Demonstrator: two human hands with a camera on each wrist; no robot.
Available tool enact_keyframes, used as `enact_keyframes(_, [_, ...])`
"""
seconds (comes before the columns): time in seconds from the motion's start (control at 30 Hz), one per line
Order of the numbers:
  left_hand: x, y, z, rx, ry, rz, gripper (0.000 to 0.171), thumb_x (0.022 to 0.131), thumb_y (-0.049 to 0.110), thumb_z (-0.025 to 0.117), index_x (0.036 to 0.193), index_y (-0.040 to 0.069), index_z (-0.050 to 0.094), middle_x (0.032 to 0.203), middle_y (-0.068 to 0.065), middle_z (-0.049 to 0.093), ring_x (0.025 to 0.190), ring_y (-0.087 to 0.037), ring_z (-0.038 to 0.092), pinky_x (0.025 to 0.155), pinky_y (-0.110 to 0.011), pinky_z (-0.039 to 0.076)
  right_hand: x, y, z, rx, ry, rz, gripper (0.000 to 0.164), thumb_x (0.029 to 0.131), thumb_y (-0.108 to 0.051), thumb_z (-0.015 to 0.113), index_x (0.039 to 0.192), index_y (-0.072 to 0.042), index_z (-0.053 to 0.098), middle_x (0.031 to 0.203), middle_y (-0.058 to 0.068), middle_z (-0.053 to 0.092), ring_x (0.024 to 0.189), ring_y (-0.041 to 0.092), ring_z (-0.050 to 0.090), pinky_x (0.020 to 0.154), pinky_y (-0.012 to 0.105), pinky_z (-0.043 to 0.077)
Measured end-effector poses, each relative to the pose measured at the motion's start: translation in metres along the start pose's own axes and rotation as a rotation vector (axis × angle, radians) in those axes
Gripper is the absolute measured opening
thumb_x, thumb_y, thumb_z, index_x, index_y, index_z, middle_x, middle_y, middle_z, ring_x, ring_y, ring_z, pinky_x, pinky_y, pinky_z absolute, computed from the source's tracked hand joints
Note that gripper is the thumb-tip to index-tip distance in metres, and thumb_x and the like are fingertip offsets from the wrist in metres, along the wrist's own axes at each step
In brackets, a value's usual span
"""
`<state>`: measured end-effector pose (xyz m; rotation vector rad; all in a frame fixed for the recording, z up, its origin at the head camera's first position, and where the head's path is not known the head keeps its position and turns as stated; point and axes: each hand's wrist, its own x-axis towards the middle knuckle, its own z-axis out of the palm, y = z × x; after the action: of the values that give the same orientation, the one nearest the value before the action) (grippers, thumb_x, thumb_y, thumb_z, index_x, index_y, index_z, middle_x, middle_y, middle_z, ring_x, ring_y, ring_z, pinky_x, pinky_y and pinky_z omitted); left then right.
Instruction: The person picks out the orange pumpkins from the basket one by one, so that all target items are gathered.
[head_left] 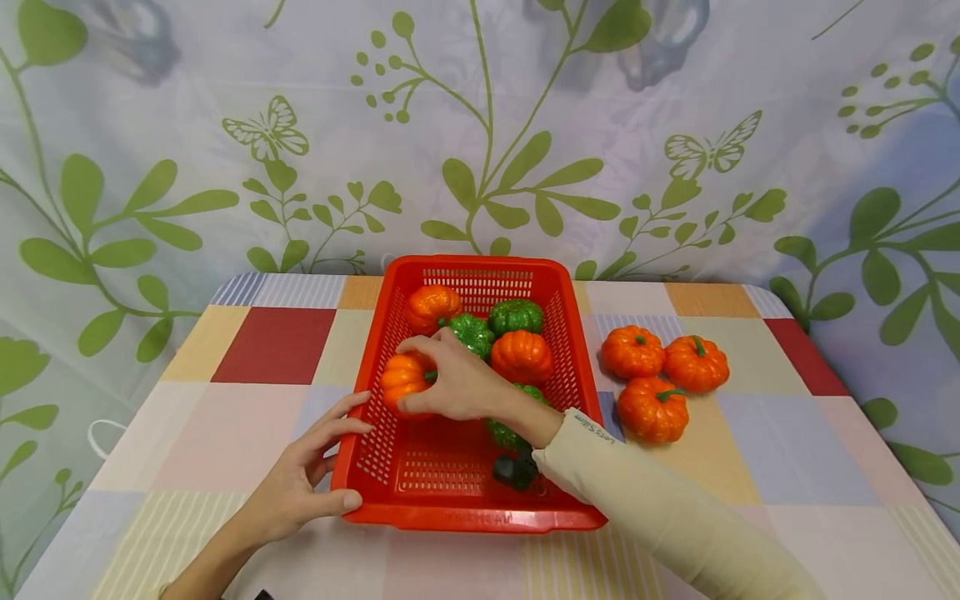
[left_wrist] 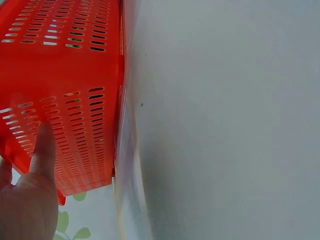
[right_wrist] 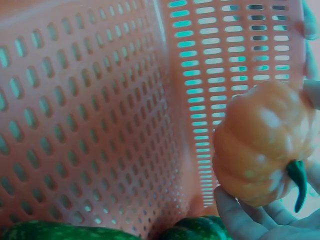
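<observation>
My right hand [head_left: 457, 379] holds a small orange pumpkin [head_left: 403, 382] inside the red plastic basket [head_left: 480, 518], by its left wall. In the right wrist view, the fingers curl beneath that pumpkin [right_wrist: 265, 142], whose green stem points down. My left hand [head_left: 288, 483] grips the basket's near left rim, fingertips over the edge and thumb at the corner. One finger lies against the outer wall in the left wrist view. Also in the basket are two orange pumpkins [head_left: 522, 357] and three green ones [head_left: 516, 317]; the nearest green one is partly hidden under my right wrist.
Three orange pumpkins [head_left: 652, 410] sit close together on the checkered tablecloth [head_left: 780, 450], right of the basket. A leaf-patterned curtain [head_left: 337, 125] hangs behind the table. A small black device [head_left: 517, 471] shows beneath my right wrist.
</observation>
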<state>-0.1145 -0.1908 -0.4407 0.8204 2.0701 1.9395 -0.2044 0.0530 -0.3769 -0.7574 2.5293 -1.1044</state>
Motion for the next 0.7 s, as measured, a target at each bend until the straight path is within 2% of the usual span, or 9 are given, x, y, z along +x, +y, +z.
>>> enact_keyframes(0.1, [0.001,0.0,0.0,-0.004,-0.002,0.0,0.057,0.08,-0.009,0.07,0.133,-0.003,0.049,0.159,-0.011,0.021,0.133,-0.02,0.04,0.086,-0.042,0.056,-0.001,-0.002,-0.001,0.03,0.002,-0.02,0.058,0.08,-0.03,0.079,0.133,-0.017,0.057,0.118,0.006,0.047,0.1,0.018,0.049,0.079,0.033,0.05])
enact_keyframes(0.33, [0.0,-0.001,0.0,-0.002,0.001,0.001,0.057,0.08,-0.008,0.07,0.133,-0.002,0.049,0.159,-0.01,0.022,0.134,-0.02,0.04,0.086,-0.042,0.056,-0.004,-0.005,-0.003,0.015,-0.002,-0.041,0.062,0.081,-0.032,0.08,0.135,-0.011,0.056,0.125,0.005,0.05,0.105,0.017,0.049,0.088,0.034,0.048])
enact_keyframes(0.7, [0.0,-0.001,0.0,-0.001,0.004,0.006,0.057,0.08,-0.009,0.07,0.132,-0.002,0.049,0.16,-0.011,0.02,0.135,-0.019,0.039,0.086,-0.042,0.056,-0.027,-0.016,-0.023,0.13,-0.01,0.052,0.074,0.08,-0.035,0.08,0.142,-0.011,0.047,0.137,0.002,0.048,0.118,0.018,0.046,0.101,0.04,0.043])
